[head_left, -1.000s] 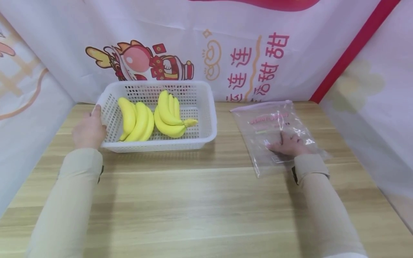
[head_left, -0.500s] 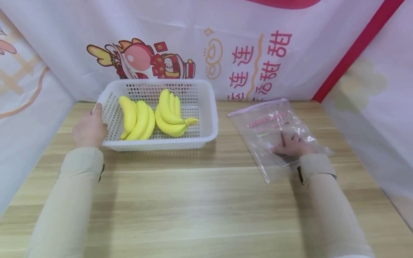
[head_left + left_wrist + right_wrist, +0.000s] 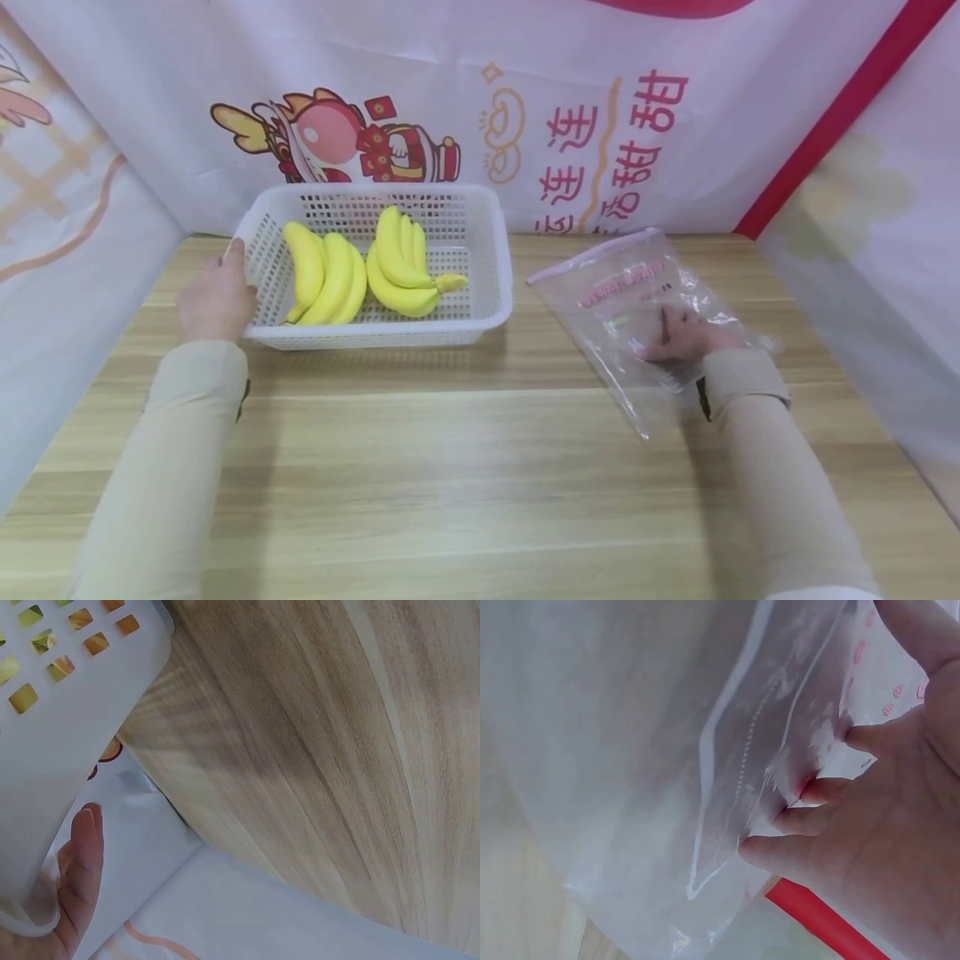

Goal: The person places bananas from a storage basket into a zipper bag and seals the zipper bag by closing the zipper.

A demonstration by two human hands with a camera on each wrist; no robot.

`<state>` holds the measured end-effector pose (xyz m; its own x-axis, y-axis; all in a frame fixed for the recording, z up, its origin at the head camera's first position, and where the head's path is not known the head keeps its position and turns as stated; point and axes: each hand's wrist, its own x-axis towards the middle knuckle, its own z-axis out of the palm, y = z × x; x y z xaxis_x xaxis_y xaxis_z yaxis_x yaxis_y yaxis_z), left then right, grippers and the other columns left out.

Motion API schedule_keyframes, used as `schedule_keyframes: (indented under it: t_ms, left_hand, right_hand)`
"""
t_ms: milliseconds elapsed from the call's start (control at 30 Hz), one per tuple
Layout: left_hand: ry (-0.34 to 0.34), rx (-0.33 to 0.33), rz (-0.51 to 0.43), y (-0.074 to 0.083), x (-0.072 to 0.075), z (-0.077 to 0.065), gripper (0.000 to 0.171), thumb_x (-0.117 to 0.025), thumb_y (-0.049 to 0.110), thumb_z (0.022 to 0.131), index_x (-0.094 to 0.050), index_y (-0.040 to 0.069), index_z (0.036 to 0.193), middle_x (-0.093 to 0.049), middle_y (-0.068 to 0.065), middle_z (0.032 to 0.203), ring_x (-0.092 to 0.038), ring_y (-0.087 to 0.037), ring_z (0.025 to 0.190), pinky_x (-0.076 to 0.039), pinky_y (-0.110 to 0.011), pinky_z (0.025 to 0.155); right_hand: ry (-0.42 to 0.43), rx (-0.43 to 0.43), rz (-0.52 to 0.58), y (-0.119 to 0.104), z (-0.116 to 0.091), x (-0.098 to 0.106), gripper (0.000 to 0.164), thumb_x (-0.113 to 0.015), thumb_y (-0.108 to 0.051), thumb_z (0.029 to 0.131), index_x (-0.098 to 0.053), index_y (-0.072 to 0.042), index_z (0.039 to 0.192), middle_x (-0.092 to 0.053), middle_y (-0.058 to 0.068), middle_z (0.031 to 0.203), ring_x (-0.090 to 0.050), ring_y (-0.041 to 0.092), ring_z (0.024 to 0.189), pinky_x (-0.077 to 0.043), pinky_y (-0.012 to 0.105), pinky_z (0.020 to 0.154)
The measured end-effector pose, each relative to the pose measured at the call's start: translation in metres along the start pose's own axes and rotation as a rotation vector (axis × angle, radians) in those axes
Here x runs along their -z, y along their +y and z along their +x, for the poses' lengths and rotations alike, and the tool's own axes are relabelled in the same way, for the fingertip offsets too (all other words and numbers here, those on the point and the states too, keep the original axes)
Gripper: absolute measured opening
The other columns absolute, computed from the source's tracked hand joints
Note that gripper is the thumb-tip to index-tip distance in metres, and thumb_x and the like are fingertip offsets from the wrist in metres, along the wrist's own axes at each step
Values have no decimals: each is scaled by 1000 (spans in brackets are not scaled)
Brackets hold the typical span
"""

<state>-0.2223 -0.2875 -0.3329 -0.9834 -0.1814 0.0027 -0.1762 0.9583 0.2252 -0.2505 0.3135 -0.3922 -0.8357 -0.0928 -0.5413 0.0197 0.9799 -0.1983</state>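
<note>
My left hand [image 3: 217,300] grips the left end of a white plastic basket [image 3: 375,335], which has lattice walls. In the left wrist view, the basket's rim [image 3: 34,919] lies in the hand, with a finger [image 3: 86,851] up along its outer side. Two bunches of yellow bananas, a left bunch [image 3: 326,283] and a right bunch [image 3: 405,271], lie inside the basket. To the right, my right hand [image 3: 686,333] presses its fingertips onto a clear plastic bag [image 3: 600,304] with pink printing. The right wrist view shows its fingers [image 3: 795,855] spread against creased film, thumb apart.
The basket and bag are on a wood-grain table [image 3: 450,467]. Behind them hangs a white printed cloth [image 3: 465,50] with red characters. A cloth side wall [image 3: 885,250] closes off the right, and another side wall [image 3: 67,217] the left.
The bag has turned and creased under my right hand; its near corner has shifted right and toward me. My left hand still holds the basket's end. The whole head view has drifted slightly.
</note>
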Motion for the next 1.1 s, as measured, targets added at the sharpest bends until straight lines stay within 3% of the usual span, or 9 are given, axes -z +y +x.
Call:
schedule_keyframes:
  t_ms: [100,233,467,567,700,900,1100]
  left_hand:
    - [1,-1,0,0,0,1,71,-50,10,94,-9,2,152,-34,-43,133,-52,-53,93,-48,-55,64]
    - [0,1,-4,0,1,0,71,-50,10,94,-9,2,151,-34,-43,133,-52,-53,92,-48,-55,63]
    - [4,10,-13,1,3,0,71,-50,10,93,-9,1,151,-34,-43,133,-52,-54,93,-48,-56,65]
    - [9,10,-11,1,3,0,71,-50,10,93,-10,1,151,-35,-43,132,-52,-52,89,-48,-54,62]
    - [11,3,-8,0,3,0,71,-50,10,93,-11,0,151,-35,-43,132,-53,-51,87,-48,-53,61]
    - [8,-2,-8,-1,-1,1,71,-50,10,93,-11,1,151,-35,-43,133,-53,-52,88,-47,-57,66]
    - [15,-1,-13,-1,-1,0,71,-50,10,93,-11,2,151,-35,-42,133,-52,-56,96,-47,-62,71]
  right_hand:
    - [11,13,-12,9,8,0,117,-65,-71,72,-13,1,148,-32,34,137,-26,54,132,-27,73,103]
    - [1,34,14,13,10,2,123,-67,-73,68,-10,0,149,-29,33,139,-28,53,130,-28,72,102]
    - [9,122,35,-2,-10,9,109,-70,-49,81,-5,8,148,-9,41,146,-15,60,132,-20,73,107]
    - [32,152,25,-6,-15,9,103,-69,-41,83,-7,9,147,-9,42,146,-13,61,133,-19,74,107]
    - [83,159,10,-7,-19,6,101,-71,-39,81,-12,9,147,-14,42,146,-17,59,133,-21,73,106]
    - [98,73,36,-13,-25,2,91,-73,-42,79,-27,4,142,-26,42,137,-31,59,125,-34,72,98]
    - [121,90,42,-25,-29,4,71,-60,-44,89,-37,9,131,-40,40,127,-38,57,117,-39,69,95]
